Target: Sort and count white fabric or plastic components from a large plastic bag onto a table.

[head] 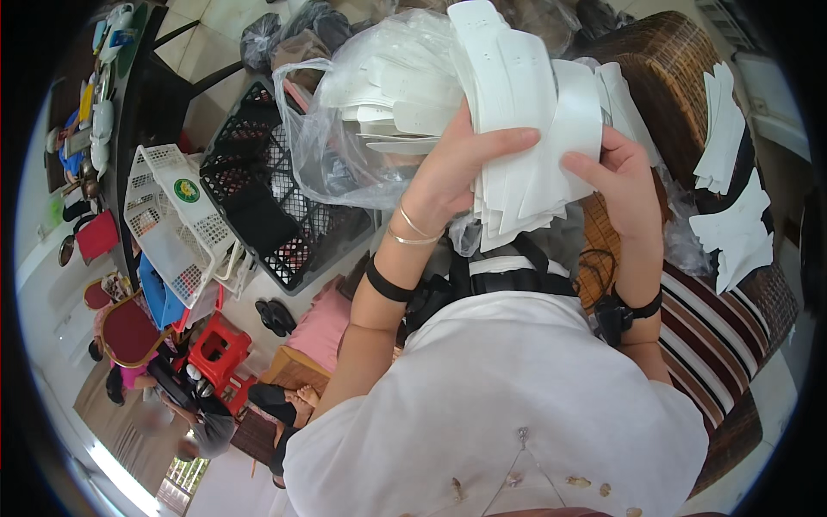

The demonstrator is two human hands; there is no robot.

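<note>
A thick fanned stack of flat white cut pieces (507, 97) is held up over my lap, their material not certain. My left hand (475, 158) grips the stack from its left side, thumb lying across the front. A broad white strip (578, 123) lies at the stack's right side, pinched by my right hand (614, 174) between thumb and fingers. Just beyond my left hand, a clear plastic bag (316, 171) holds many similar white pieces (413, 84). The lower fingers of my left hand are partly hidden behind the stack.
Left of the bag stand a black plastic crate (258, 223) and a white basket (174, 220). More white pieces (733, 226) rest on the wicker seat's arm (678, 71) at right. Red stools (219, 346), black slippers (276, 316) and other people sit farther left.
</note>
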